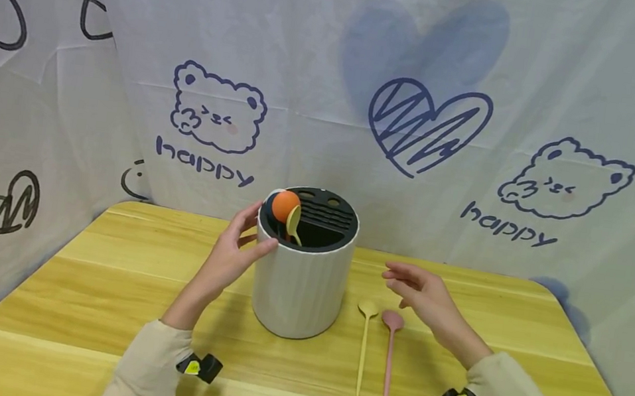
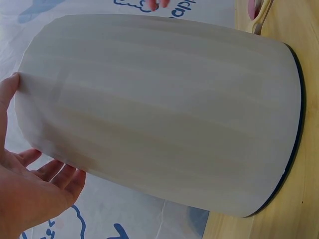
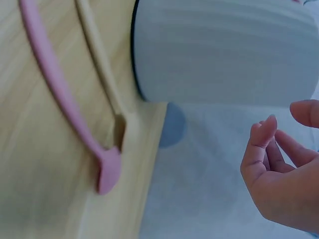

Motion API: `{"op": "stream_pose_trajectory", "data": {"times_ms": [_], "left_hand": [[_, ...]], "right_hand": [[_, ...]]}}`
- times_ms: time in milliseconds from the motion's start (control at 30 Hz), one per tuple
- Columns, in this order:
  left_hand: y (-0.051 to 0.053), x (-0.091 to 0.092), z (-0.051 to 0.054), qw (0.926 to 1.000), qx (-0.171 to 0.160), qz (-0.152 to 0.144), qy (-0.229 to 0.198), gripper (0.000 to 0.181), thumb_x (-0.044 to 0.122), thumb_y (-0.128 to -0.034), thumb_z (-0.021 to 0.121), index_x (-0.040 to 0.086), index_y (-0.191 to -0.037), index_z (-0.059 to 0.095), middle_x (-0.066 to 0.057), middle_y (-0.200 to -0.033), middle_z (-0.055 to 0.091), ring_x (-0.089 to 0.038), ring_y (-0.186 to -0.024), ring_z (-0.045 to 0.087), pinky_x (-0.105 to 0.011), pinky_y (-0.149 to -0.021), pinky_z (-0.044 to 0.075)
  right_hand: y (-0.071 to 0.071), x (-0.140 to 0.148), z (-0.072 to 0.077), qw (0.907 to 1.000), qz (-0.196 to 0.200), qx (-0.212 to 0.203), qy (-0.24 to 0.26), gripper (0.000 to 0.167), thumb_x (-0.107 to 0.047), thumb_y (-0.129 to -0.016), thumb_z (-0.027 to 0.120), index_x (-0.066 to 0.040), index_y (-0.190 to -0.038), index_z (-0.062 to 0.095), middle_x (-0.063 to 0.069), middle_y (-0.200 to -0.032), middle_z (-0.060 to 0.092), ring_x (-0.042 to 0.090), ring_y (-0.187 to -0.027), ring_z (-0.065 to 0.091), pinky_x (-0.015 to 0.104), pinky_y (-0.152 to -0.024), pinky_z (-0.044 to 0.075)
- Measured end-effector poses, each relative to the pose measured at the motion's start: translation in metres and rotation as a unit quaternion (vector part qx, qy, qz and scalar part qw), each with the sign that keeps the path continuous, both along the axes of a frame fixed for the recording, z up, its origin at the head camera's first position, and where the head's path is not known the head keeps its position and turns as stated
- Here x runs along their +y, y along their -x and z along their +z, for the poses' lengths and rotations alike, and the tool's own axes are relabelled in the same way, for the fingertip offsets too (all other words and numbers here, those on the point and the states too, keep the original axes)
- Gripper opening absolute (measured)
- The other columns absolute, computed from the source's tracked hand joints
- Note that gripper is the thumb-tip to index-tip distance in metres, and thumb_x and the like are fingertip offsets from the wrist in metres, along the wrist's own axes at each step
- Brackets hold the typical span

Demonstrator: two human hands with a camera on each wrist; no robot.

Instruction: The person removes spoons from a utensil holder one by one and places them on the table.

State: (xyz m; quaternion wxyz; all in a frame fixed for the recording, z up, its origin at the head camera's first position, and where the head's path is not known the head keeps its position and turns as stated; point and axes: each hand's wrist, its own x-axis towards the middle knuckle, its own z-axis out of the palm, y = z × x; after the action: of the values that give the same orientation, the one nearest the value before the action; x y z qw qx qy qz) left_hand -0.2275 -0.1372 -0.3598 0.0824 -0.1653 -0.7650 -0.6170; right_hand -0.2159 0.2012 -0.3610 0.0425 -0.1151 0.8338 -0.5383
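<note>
A white ribbed utensil holder [image 1: 299,289] with a black slotted top stands upright on the table. My left hand [image 1: 233,247] holds its upper left side, thumb near the front of the rim and fingers against the wall, as the left wrist view also shows. An orange round-headed utensil [image 1: 285,206] and a yellow spoon [image 1: 293,220] stick out of the top's left opening. My right hand [image 1: 425,296] hovers right of the holder, its fingers loosely bent around nothing. Below it lie a pale yellow long-handled spoon [image 1: 363,344] and a pink one [image 1: 389,361], side by side.
The wooden table [image 1: 69,299] reaches back to a white cloth [image 1: 313,137] printed with bears and hearts. Black wrist cameras hang under both sleeves. Bare wood shows on both sides of the holder.
</note>
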Motion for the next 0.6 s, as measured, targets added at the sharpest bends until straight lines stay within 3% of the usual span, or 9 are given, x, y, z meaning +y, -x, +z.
{"op": "stream_pose_trajectory", "data": {"times_ms": [233, 400, 600], "left_hand": [[-0.001, -0.001, 0.000, 1.0000, -0.003, 0.006, 0.001, 0.072, 0.021, -0.0910, 0.064, 0.010, -0.152, 0.028, -0.012, -0.152, 0.032, -0.029, -0.135, 0.033, -0.050, -0.110, 0.030], [-0.002, -0.002, 0.001, 0.9999, -0.003, 0.013, 0.002, 0.072, 0.021, -0.0910, 0.065, 0.011, -0.152, 0.028, -0.011, -0.152, 0.032, -0.029, -0.135, 0.033, -0.050, -0.109, 0.030], [-0.001, 0.000, 0.001, 0.9999, -0.007, 0.009, 0.006, 0.072, 0.023, -0.0915, 0.065, 0.012, -0.152, 0.027, -0.010, -0.153, 0.031, -0.028, -0.137, 0.032, -0.050, -0.110, 0.029]], "right_hand": [[-0.009, -0.012, 0.020, 0.9988, 0.024, 0.036, -0.021, 0.041, -0.016, -0.098, 0.057, 0.004, -0.134, 0.053, 0.019, -0.123, 0.060, 0.029, -0.107, 0.055, 0.028, -0.072, 0.051], [-0.008, -0.016, 0.046, 0.9959, 0.040, 0.077, -0.026, 0.039, -0.015, -0.098, 0.057, 0.004, -0.133, 0.054, 0.017, -0.121, 0.061, 0.029, -0.105, 0.055, 0.028, -0.070, 0.051], [0.001, -0.016, 0.075, 0.9961, 0.063, 0.055, -0.026, 0.041, -0.016, -0.097, 0.058, 0.002, -0.134, 0.053, 0.018, -0.125, 0.060, 0.023, -0.104, 0.057, 0.026, -0.070, 0.050]]}}
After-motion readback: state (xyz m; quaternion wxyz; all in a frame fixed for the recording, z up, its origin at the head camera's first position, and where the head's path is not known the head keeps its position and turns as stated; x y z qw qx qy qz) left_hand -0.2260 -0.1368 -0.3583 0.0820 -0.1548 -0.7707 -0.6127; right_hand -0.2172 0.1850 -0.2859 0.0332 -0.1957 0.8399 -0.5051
